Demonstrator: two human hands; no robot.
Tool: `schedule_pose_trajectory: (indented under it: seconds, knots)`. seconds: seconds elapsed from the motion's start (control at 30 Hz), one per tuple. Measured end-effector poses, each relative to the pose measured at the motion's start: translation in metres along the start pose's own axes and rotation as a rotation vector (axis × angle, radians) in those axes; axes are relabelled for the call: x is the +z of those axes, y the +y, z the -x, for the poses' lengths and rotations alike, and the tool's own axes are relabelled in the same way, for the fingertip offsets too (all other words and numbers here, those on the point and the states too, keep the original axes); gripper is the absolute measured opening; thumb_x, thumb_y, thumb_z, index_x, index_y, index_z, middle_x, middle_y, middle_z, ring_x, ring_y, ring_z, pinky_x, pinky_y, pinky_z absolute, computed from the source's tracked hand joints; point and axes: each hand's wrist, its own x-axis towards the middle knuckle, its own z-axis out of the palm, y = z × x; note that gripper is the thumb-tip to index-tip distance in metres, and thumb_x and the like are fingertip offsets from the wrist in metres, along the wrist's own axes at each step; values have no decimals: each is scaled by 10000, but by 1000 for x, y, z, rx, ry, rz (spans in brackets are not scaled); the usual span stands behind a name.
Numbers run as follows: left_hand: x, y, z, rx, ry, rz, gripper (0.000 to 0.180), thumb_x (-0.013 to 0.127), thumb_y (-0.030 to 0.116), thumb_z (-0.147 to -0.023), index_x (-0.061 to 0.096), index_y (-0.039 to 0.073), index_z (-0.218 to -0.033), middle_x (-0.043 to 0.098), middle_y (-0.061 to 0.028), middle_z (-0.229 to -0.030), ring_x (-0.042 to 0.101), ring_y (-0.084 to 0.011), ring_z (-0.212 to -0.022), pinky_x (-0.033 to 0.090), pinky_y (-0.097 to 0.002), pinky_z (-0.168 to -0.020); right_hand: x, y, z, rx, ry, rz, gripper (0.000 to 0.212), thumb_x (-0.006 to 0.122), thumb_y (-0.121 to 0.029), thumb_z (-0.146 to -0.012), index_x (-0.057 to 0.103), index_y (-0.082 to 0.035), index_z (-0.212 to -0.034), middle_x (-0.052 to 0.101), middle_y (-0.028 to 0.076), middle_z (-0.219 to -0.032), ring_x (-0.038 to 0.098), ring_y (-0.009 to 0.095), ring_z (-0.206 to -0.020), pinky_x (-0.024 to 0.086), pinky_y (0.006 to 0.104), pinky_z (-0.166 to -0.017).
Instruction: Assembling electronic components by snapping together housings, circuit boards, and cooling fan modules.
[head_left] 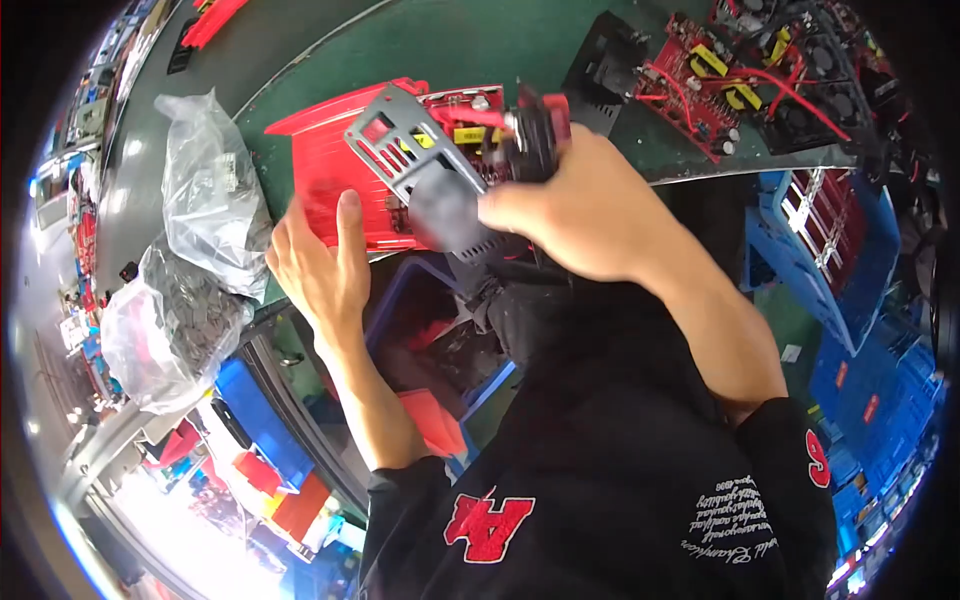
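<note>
A red ribbed plastic housing point(330, 170) lies on the green bench below me. My left hand point(325, 260) rests at its near left edge, fingers spread and thumb apart, gripping nothing. Over the right part of the housing is a circuit board assembly point(470, 125) with red boards and yellow-wrapped parts. A grey slotted end panel point(405, 145) stands tilted at its front, partly blurred. My right hand point(610, 215) is closed round the assembly's right end, where a dark blurred part point(530, 140) shows. The right thumb lies by the panel's edge; the other fingertips are hidden.
Several red boards with fans and wires point(700, 90) lie at the far right, beside a black panel point(605, 75). Clear plastic bags point(210, 190) sit on the left. Blue crates point(870, 400) stand at the right, below the bench edge.
</note>
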Motion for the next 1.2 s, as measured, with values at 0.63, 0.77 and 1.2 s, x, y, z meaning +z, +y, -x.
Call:
schedule_pose_trajectory:
  seconds: [0.63, 0.77, 1.2]
  knots:
    - [-14, 1, 16, -961, -185, 905, 674, 466, 627, -908, 603, -33, -893, 616, -127, -725, 585, -238, -592, 459, -342, -522, 28, -23, -52, -283, 55, -248, 513, 738, -301, -833, 567, 26, -1189, 647, 93, -1064, 575, 174, -994, 438, 350, -924]
    - [2, 9, -4, -903, -477, 1376, 608, 425, 534, -960, 502, -5, -1230, 644, -185, -1076, 680, -312, -870, 566, -428, -680, 59, 33, -22, -437, 608, -423, 727, 772, -218, -814, 321, 14, -1335, 423, 175, -1313, 432, 270, -1257, 353, 411, -1070]
    - [165, 53, -349, -702, -616, 1223, 725, 500, 625, -876, 465, 28, -1285, 598, -199, -1127, 643, -346, -928, 556, -456, -776, -34, 139, 108, -107, 880, -164, 426, 658, -17, -807, 461, -38, -1184, 548, 35, -782, 551, 86, -681, 453, 232, -611]
